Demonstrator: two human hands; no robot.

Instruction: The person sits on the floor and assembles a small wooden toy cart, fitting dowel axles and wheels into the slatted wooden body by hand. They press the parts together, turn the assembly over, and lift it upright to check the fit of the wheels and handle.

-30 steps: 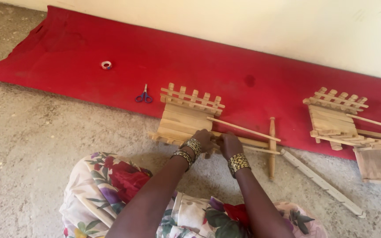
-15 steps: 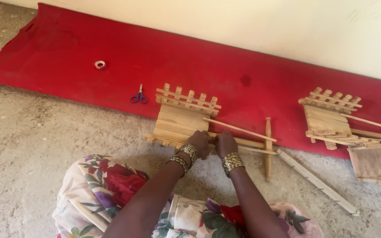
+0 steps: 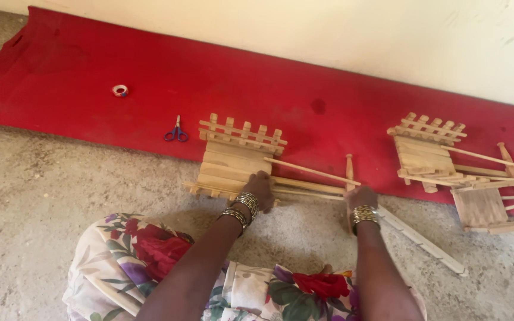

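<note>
A small wooden slat model (image 3: 233,159), shaped like a cart with a picket rail, lies at the edge of a red mat (image 3: 304,95). My left hand (image 3: 261,187) presses down on its near edge, bangles at the wrist. Long thin sticks (image 3: 310,172) run from the model to the right. My right hand (image 3: 361,198) rests on the lower end of an upright wooden peg (image 3: 348,169) where the sticks end. Whether the fingers close around the peg is hidden.
A second wooden slat model (image 3: 426,151) and a flat wooden panel (image 3: 480,208) lie at the right. A pale wooden strip (image 3: 423,241) lies on the concrete floor. Blue scissors (image 3: 176,132) and a tape roll (image 3: 120,90) sit on the mat. Floral cloth covers my lap.
My right hand has slid to the right, away from the left hand, to the peg at the sticks' end. The left hand stays on the model.
</note>
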